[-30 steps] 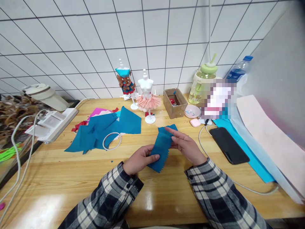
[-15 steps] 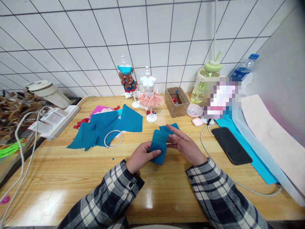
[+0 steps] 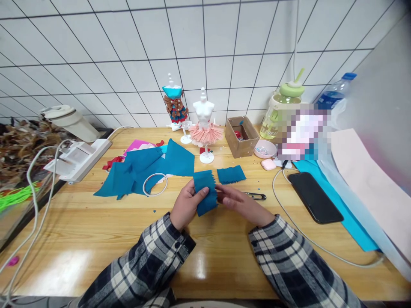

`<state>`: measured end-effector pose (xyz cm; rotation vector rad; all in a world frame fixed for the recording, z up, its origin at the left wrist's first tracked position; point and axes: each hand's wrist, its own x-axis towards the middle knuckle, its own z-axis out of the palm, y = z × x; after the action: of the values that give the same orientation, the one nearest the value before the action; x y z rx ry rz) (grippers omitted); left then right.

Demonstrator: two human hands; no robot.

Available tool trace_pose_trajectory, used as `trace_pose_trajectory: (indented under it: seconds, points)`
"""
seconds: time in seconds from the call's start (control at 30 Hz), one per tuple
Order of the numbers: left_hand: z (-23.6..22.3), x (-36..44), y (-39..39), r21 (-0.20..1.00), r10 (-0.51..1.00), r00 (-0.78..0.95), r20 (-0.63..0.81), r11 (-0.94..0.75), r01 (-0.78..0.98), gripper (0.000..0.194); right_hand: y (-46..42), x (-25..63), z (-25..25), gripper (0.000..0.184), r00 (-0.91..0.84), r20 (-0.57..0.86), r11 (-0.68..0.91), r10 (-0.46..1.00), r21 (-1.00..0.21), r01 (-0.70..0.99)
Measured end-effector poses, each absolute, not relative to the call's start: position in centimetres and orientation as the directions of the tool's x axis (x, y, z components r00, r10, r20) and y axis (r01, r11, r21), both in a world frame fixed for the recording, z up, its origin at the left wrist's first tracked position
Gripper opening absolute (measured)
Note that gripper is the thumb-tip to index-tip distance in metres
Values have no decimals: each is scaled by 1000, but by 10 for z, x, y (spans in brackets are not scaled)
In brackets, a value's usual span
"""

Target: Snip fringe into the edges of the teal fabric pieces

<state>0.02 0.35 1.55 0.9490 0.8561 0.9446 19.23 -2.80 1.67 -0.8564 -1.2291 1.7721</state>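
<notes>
My left hand [image 3: 188, 203] is closed on a rectangular piece of teal crepe paper [image 3: 204, 205], thumb on top. The right edge of this piece is jagged. Beside that edge is my right hand [image 3: 236, 201], its fingers stretched out; whether the fingertips touch the paper I cannot tell. A second teal piece [image 3: 231, 174] with a jagged lower edge lies flat on the table just beyond. Partly hidden under my right hand is a black-handled tool [image 3: 257, 196]. Behind stands a small white dress form [image 3: 203, 112] wearing a pleated pink skirt [image 3: 206, 134].
Larger teal sheets [image 3: 144, 169] and a white ring [image 3: 147, 190] lie to the left. A cardboard box [image 3: 243, 147], a pink bowl of beads [image 3: 265, 149] and a drink bottle [image 3: 284, 105] stand behind. On the right are a black phone [image 3: 316, 197] and a cable [image 3: 298, 233].
The second teal piece, earlier by my right fingers, now lies alone on the table. My right hand has drawn down and back, and the held piece has shifted left.
</notes>
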Motion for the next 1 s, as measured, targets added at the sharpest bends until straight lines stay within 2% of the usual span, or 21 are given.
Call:
trace_pose_trajectory:
  seconds: [0.1, 0.2, 0.37, 0.6, 0.87, 1.0]
  points:
    - [16, -1, 7, 942, 952, 272, -143, 215, -256, 37, -30, 182, 14, 46, -561, -106, -228, 821, -962, -152]
    - [16, -3, 12, 966, 973, 211, -99, 145, -214, 38, -31, 177, 10, 37, -588, -171, -264, 790, -962, -75]
    - [17, -6, 18, 977, 985, 164, -50, 82, -195, 38, -31, 177, 4, 32, -555, -213, -332, 804, -935, -122]
    - [18, -6, 22, 973, 989, 145, -34, 66, -219, 37, -30, 180, -4, 47, -512, -297, -435, 806, -884, -171]
    - [18, -8, 24, 951, 993, 101, -54, 82, -297, 34, -29, 182, 4, 49, -546, -311, -477, 777, -859, -189]
    - [19, -7, 26, 935, 994, 93, -63, 91, -342, 43, -28, 183, 3, 53, -522, -320, -488, 790, -845, -221]
